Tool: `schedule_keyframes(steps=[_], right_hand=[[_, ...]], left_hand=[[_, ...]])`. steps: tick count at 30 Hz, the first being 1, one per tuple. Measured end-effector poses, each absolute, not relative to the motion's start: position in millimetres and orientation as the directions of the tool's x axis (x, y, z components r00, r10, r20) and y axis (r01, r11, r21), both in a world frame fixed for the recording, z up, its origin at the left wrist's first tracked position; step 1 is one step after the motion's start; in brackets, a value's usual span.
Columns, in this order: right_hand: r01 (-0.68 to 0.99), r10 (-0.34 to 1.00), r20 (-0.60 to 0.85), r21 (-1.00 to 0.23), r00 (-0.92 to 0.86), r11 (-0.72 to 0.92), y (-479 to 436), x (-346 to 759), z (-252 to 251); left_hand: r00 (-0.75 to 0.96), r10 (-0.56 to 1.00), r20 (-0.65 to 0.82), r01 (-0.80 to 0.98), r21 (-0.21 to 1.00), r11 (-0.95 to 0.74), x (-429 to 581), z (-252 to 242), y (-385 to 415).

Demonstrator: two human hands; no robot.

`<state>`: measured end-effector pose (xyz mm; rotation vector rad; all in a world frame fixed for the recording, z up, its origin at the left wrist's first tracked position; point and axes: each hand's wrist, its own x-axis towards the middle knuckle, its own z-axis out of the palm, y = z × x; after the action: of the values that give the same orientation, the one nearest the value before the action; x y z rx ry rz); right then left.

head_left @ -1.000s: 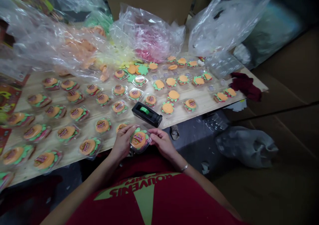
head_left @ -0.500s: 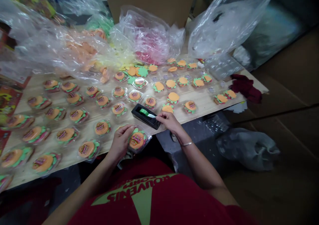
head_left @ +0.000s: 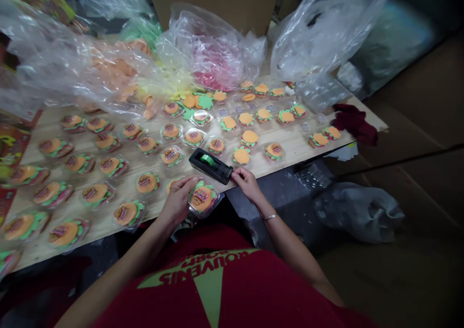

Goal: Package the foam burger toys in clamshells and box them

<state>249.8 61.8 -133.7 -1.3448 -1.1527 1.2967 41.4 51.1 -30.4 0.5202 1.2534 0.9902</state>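
My left hand [head_left: 180, 197] is closed on a burger-shaped piece in a clear plastic box [head_left: 202, 200], over the table's front edge. The burger has an orange bun with a printed label and green lettuce edges. Just beyond it sits a black tape dispenser [head_left: 210, 166] with a green-cored roll. At the dispenser's cutter end, my right hand [head_left: 247, 183] pinches the end of the tape, which is hardly visible between the fingertips. Another boxed burger [head_left: 171, 186] is partly hidden behind my left hand.
Rows of boxed burgers [head_left: 126, 213] cover the left of the wooden table [head_left: 159, 212]. Burgers without labels [head_left: 250, 138] stand to the right. Plastic bags of orange, yellow and pink pieces [head_left: 213, 57] lie at the back. A dark red cloth [head_left: 355, 122] rests at the right end.
My right hand has moved from over the dispenser's front to just past its cutter end, pulling the tape. The left hand still holds the boxed burger in nearly the same place.
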Motion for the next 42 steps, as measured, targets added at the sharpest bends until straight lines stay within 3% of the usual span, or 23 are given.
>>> schedule_keyframes(steps=[7,12,15,19,22,24,27,30,33,37,42], right_hand=[[0.114,0.992,-0.126,-0.985,0.032,-0.128,56.6,250.4,-116.1],[-0.006,0.934,-0.017,-1.0,-0.357,-0.021,32.6,240.5,-68.2],[0.019,0.858,0.084,-0.994,-0.506,0.108,26.0,231.3,-45.8],[0.238,0.87,0.08,-0.946,-0.486,0.221,24.8,224.7,-38.9],[0.383,0.941,0.06,-0.903,-0.334,0.194,21.8,224.5,-41.0],[0.391,0.973,0.08,-0.906,-0.217,0.162,18.4,225.3,-40.3],[0.256,0.982,0.114,-0.955,-0.149,0.15,13.3,228.0,-34.6],[0.073,0.965,0.097,-0.99,-0.242,0.118,12.3,232.8,-27.8],[0.046,0.894,0.094,-0.991,-0.439,0.127,18.5,237.7,-25.2],[0.145,0.798,0.071,-0.97,-0.598,0.195,31.6,238.6,-25.6],[0.405,0.824,0.074,-0.844,-0.562,0.352,34.3,232.7,-19.6]], left_hand=[[-0.014,0.882,-0.471,-0.286,0.847,0.448,29.1,-25.2,38.5],[0.053,0.886,-0.461,-0.225,0.859,0.461,27.5,-25.0,28.0],[0.086,0.884,-0.46,-0.226,0.855,0.467,32.6,-24.6,23.4],[0.076,0.888,-0.453,-0.226,0.86,0.458,35.4,-23.4,18.1],[0.048,0.899,-0.435,-0.216,0.874,0.434,32.9,-22.7,14.3],[0.039,0.899,-0.436,-0.232,0.871,0.433,31.3,-21.8,13.1],[0.043,0.89,-0.453,-0.254,0.857,0.448,31.0,-19.9,14.2],[0.044,0.886,-0.461,-0.257,0.852,0.456,32.8,-17.9,17.0],[0.045,0.881,-0.47,-0.258,0.847,0.465,35.4,-16.8,18.5],[0.044,0.877,-0.479,-0.256,0.843,0.473,38.0,-17.2,17.3],[0.037,0.89,-0.454,-0.266,0.854,0.447,36.8,-17.5,14.3]])
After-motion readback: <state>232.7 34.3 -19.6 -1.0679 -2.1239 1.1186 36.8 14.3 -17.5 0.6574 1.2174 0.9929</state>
